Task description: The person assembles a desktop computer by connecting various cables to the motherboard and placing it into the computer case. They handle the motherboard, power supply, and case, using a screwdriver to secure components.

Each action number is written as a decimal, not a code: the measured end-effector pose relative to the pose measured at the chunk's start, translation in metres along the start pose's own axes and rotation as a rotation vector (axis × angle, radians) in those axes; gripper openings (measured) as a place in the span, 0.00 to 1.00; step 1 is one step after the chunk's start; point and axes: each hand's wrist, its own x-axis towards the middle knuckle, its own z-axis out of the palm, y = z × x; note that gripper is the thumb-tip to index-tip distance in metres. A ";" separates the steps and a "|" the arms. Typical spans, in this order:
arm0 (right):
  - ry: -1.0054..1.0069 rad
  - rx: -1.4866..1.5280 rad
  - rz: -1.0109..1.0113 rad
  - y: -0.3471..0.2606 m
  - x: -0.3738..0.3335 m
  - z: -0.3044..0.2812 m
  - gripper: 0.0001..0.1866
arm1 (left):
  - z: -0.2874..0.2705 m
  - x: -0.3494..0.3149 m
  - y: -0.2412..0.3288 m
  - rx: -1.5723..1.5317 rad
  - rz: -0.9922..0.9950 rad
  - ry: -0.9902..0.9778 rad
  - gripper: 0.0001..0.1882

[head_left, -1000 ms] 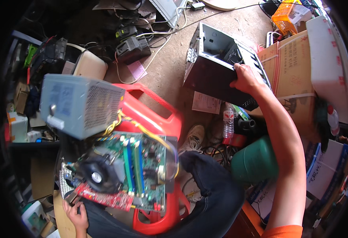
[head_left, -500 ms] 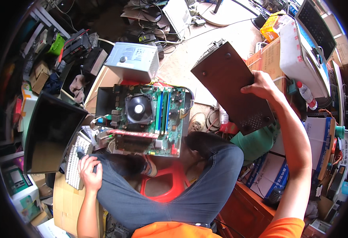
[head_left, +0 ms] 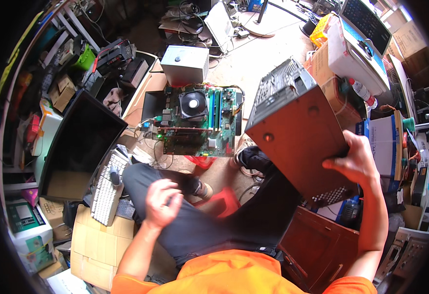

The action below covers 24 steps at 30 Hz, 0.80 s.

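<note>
Computer case (head_left: 297, 142), dark, one, tilted, its right edge gripped by the person's right hand (head_left: 355, 159); left hand (head_left: 163, 203) loosely curled, empty, above the left thigh (head_left: 192, 232), well apart from the case

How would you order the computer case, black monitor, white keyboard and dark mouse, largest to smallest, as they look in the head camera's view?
1. Computer case, though being held up by the right hand may make it look bigger
2. Black monitor
3. White keyboard
4. Dark mouse
</note>
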 end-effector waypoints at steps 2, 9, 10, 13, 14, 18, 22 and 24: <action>0.001 -0.034 0.001 -0.010 -0.034 0.007 0.28 | 0.010 -0.002 0.034 -0.188 0.013 -0.099 0.09; 0.010 -0.420 0.018 -0.035 -0.131 0.032 0.31 | 0.030 0.002 0.097 -0.567 0.080 -0.165 0.14; -0.004 -0.448 0.058 -0.040 -0.145 0.040 0.30 | 0.031 0.000 0.101 -0.614 0.039 -0.185 0.14; 0.011 -0.443 0.025 -0.046 -0.174 0.071 0.27 | 0.034 -0.005 0.108 -0.606 0.014 -0.115 0.13; 0.025 -0.434 0.021 -0.046 -0.180 0.081 0.26 | 0.032 -0.004 0.110 -0.611 0.008 -0.067 0.12; 0.105 -0.285 -0.009 -0.044 -0.198 0.126 0.22 | 0.012 0.008 0.128 -0.559 0.167 0.064 0.14; 0.116 -0.142 -0.044 -0.028 -0.212 0.143 0.19 | -0.007 0.026 0.167 -0.296 0.399 -0.176 0.15; 0.094 -0.070 -0.076 -0.018 -0.215 0.146 0.17 | 0.007 0.033 0.191 -0.193 0.525 -0.249 0.12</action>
